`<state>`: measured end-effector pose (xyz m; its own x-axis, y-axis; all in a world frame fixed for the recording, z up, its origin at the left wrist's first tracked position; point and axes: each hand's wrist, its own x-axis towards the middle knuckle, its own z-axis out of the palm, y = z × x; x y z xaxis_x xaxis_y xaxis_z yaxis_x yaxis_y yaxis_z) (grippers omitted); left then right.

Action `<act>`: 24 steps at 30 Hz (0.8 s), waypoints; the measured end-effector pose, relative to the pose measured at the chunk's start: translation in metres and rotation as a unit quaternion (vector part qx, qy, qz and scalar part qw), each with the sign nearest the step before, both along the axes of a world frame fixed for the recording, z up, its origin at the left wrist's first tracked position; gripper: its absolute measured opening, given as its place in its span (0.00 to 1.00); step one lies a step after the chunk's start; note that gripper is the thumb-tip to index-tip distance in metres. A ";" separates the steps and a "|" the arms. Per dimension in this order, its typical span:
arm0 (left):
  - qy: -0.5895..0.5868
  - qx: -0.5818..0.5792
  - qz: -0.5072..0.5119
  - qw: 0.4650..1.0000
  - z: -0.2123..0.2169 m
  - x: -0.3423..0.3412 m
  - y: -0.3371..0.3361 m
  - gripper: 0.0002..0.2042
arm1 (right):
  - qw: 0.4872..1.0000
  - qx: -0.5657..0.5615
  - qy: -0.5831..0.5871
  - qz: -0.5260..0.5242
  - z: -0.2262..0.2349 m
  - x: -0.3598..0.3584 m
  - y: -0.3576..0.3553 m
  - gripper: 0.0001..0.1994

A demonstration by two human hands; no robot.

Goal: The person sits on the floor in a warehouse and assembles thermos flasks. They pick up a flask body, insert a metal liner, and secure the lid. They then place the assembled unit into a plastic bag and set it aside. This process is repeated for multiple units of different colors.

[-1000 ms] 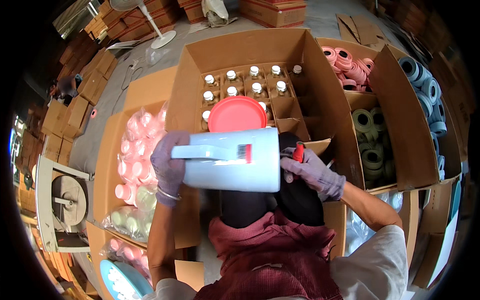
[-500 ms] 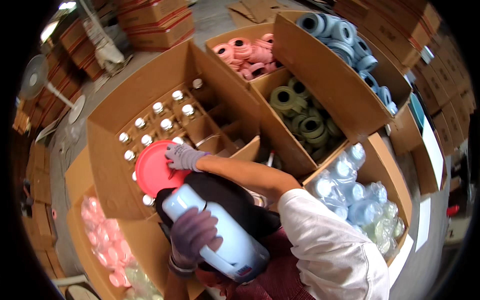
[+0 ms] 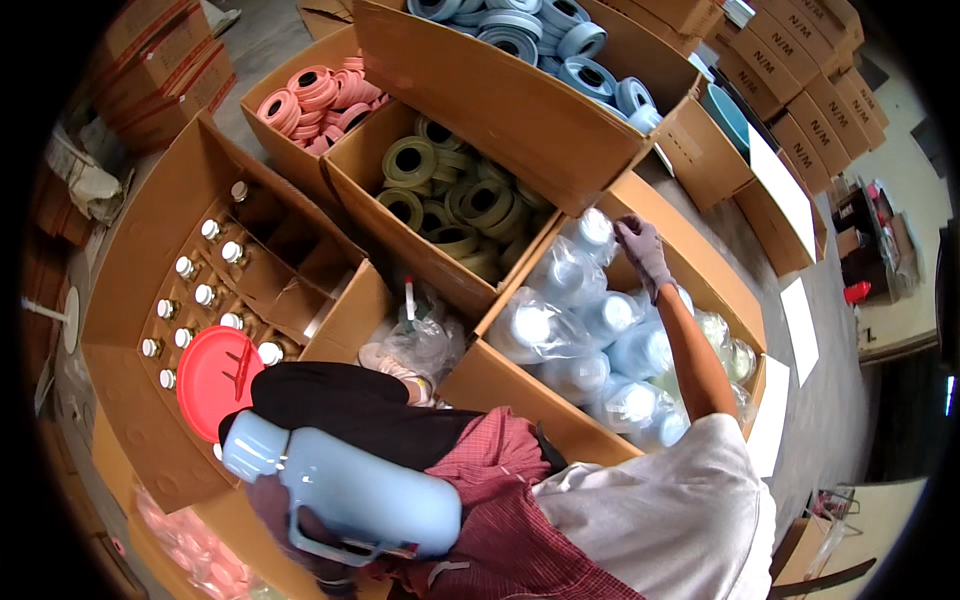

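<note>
Right hand (image 3: 645,252) is the near one to the bagged blue containers: arm extended over their carton (image 3: 530,405), glove at its far end. Closest piece, a clear-bagged light blue container (image 3: 590,232), sits just left of the fingertips. Its long axis is hard to read, foreshortened under wrinkled film. Fingers part-curled, thumb side toward the bag; can't tell if they're pinching film or only touching. Nothing visibly lifted.

Left hand (image 3: 276,508) is well apart, down by the lap, closed on the blue jug (image 3: 370,490) around the neck-and-handle side; fingertips hidden by the body. Jug lies tilted, long axis from narrow end at upper left to base at lower right, handle (image 3: 335,551) toward the wearer.

Red dish (image 3: 203,388) rests near the narrow end, over the white-capped bottles (image 3: 206,294); red tool (image 3: 243,373) lies in it.
</note>
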<state>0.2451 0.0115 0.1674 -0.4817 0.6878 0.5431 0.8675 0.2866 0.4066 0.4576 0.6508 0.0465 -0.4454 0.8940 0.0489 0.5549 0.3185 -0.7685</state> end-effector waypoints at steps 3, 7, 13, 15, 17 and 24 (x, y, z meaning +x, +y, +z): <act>-0.008 -0.080 0.027 0.996 0.010 -0.010 -0.005 0.20 | 0.986 -0.061 -0.149 -0.053 -0.081 0.042 0.043 0.18; -0.140 -0.126 0.135 0.973 -0.004 -0.030 -0.065 0.24 | 0.973 -0.207 -0.080 -0.063 -0.138 0.056 0.059 0.21; -0.168 -0.040 0.270 0.947 0.038 -0.041 -0.054 0.23 | 0.983 -0.168 0.010 0.074 -0.031 0.055 0.026 0.11; -0.151 -0.024 0.280 0.948 0.057 -0.042 -0.034 0.23 | 0.959 -0.221 -0.061 0.167 0.052 0.029 -0.018 0.14; -0.124 0.032 0.151 0.980 0.076 -0.060 0.000 0.22 | 0.912 -0.293 -0.029 0.285 0.124 -0.015 -0.071 0.17; -0.330 -0.035 -0.168 0.928 0.080 -0.105 0.127 0.40 | 0.508 -0.615 0.349 0.493 0.207 -0.261 -0.192 0.14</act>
<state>0.1405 0.1381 0.2469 -0.4459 0.8817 0.1543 0.4805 0.0903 0.8723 0.1966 0.4585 0.2534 -0.9637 -0.2001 0.1768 0.0480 -0.7813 -0.6224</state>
